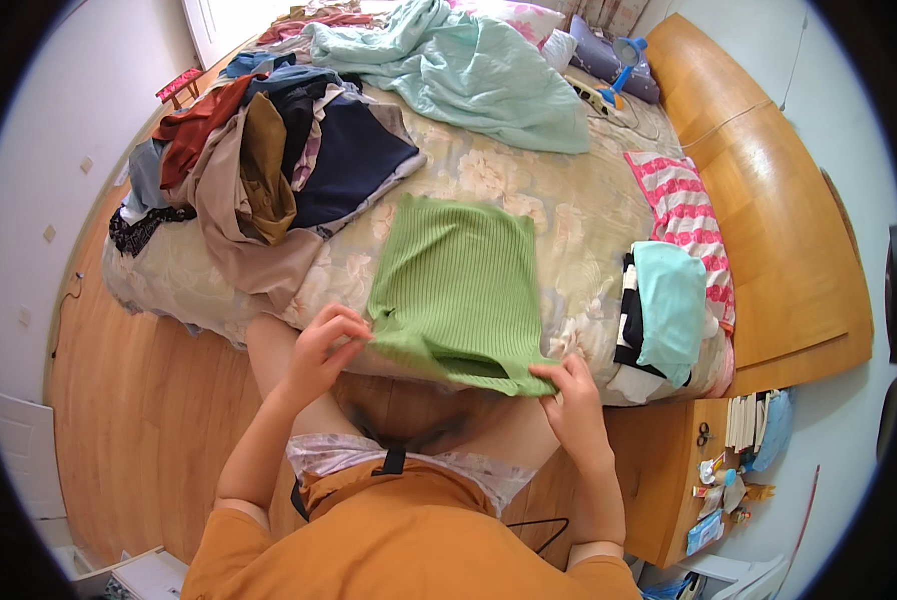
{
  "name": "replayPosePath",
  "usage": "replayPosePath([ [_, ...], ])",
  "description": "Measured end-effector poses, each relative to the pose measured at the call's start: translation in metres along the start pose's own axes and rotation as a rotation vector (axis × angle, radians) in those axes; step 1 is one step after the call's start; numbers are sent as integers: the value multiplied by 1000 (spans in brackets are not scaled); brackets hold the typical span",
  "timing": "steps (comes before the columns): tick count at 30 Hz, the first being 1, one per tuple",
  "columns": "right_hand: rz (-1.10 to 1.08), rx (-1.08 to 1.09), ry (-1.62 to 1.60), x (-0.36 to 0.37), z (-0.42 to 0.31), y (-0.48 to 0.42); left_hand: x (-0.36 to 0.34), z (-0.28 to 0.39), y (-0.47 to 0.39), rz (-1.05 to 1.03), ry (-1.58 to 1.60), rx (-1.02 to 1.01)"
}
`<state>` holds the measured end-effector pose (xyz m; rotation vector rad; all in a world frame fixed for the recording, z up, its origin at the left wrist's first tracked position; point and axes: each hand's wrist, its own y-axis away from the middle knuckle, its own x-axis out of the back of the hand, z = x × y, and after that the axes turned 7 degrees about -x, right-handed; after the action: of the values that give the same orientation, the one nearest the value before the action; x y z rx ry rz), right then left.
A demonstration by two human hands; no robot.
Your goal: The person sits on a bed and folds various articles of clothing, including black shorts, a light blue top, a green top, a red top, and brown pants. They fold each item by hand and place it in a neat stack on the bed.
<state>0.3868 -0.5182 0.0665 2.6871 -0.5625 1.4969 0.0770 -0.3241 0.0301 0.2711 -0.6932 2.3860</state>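
A green ribbed knit top [459, 270] lies spread on the near edge of the bed, its opening towards me and partly lifted. My left hand [327, 352] pinches its near left corner between thumb and fingers; the cloth there is slightly blurred. At the near right corner, my right hand [574, 397] grips a strap-like part of the knit. To the right sits a stack of folded clothes with a mint green piece [672, 304] on top and black and white cloth beneath it.
A heap of loose clothes, including a navy garment [354, 165], covers the bed's left side. Across the back lies a pale aqua quilt [456, 67]. A blue desk lamp [624, 67] stands by the wooden headboard [763, 202]. A wooden cabinet [654, 480] with small items is at right.
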Motion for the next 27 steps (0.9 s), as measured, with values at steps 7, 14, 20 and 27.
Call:
replayPosePath([
  [7, 262, 20, -52, 43, -44, 20, 29, 41, 15, 38, -126, -204],
  [14, -83, -432, -636, 24, 42, -74, 5, -25, -66, 59, 401, 292],
  [20, 296, 118, -794, 66, 60, -264, 52, -26, -242, 351, 432, -90],
  [27, 495, 373, -726, 160, -32, -244, 72, 77, -271, 296, 332, -410],
])
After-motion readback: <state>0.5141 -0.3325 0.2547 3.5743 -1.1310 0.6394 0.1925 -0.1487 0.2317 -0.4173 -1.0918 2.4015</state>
